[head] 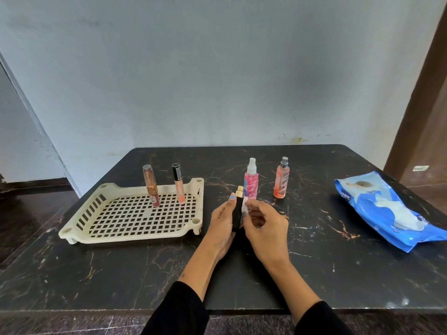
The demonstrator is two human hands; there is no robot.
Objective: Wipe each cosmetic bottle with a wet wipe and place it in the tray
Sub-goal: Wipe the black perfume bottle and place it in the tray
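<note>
1. Fingers (231,200) of the left hand (221,226) curl round a black bottle with a gold cap (238,209), holding it upright above the table.
2. Right hand (262,224) pinches a white wet wipe (246,206) against the bottle's right side, fingers bent round the wipe.
3. Just beyond the fingertips stands a pink spray bottle (251,180); an orange spray bottle (281,178) stands near it, further right.
4. Left of the hands sits the cream slotted tray (130,234), with two lip gloss tubes upright at its far side: a brown one (151,187) and a peach one with a black cap (179,184).
5. Well to the right of the hands lies a blue wet-wipe packet (387,209) on the dark marble table (121,274).
</note>
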